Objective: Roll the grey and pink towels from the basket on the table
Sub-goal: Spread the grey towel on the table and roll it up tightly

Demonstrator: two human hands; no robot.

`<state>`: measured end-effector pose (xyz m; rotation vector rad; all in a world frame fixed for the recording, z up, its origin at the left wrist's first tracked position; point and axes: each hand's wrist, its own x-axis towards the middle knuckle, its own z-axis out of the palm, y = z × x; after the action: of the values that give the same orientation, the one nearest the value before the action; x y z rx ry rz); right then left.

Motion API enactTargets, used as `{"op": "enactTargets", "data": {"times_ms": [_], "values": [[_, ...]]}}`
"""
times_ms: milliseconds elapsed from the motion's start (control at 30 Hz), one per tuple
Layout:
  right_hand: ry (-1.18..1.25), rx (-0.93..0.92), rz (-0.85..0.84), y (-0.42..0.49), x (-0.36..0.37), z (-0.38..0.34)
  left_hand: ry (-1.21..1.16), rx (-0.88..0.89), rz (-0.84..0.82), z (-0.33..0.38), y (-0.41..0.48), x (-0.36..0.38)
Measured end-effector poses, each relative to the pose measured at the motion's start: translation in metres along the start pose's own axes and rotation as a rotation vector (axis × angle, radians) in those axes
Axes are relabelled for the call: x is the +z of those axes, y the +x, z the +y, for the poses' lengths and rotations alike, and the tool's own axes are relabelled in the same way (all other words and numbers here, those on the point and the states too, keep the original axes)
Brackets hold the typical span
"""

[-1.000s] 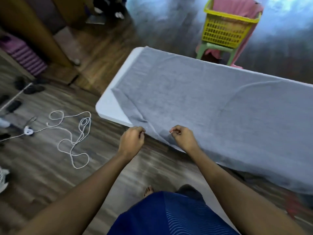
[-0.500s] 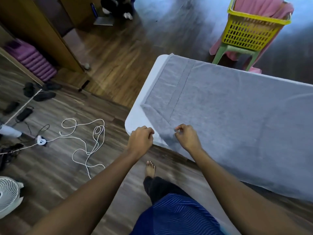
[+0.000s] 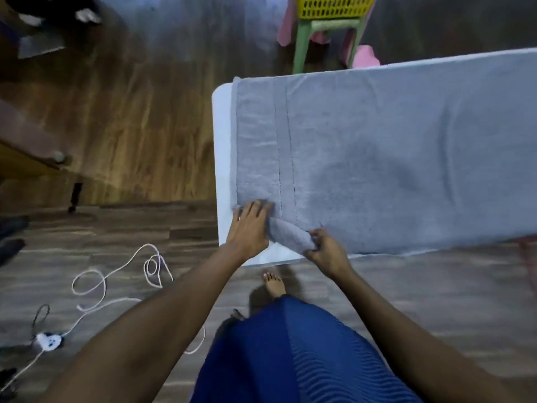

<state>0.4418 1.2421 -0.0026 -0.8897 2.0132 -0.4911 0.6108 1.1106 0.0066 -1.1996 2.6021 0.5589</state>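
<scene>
Our left hand lies flat, fingers spread, on the grey towel; our right hand pinches its turned-over corner. The towel spreads ahead across the white table; beyond stands the yellow basket.

left hand lay flat, fingers spread forward; right hand was curled, fingers pinched shut; both forearms reached forward.

Wood-plank floor, brown far off, greyer near. White cord looped on floor at left. Green stool beyond white desk. Dim, bluish light.
</scene>
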Motion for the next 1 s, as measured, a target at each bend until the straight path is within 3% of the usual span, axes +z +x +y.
{"op": "enactTargets", "data": {"times_ms": [100, 233, 433, 600, 700, 1000], "values": [[0.069, 0.037, 0.067, -0.016, 0.016, -0.003, -0.057, 0.046, -0.097, -0.016, 0.009, 0.002], [0.099, 0.08, 0.192, -0.036, 0.044, -0.014, -0.156, 0.232, -0.074, -0.04, 0.002, 0.001], [0.1, 0.176, 0.354, -0.074, 0.101, -0.033, -0.075, 0.467, -0.123, -0.068, -0.026, 0.003], [0.112, 0.276, 0.361, -0.096, 0.149, -0.042, -0.001, 0.626, -0.271, -0.092, -0.047, 0.009], [0.133, 0.305, 0.381, -0.101, 0.171, -0.055, 0.042, 0.652, -0.323, -0.109, -0.059, 0.012], [0.182, 0.175, 0.396, -0.028, 0.168, -0.154, -0.107, 0.501, -0.117, -0.194, -0.01, -0.064]]}}
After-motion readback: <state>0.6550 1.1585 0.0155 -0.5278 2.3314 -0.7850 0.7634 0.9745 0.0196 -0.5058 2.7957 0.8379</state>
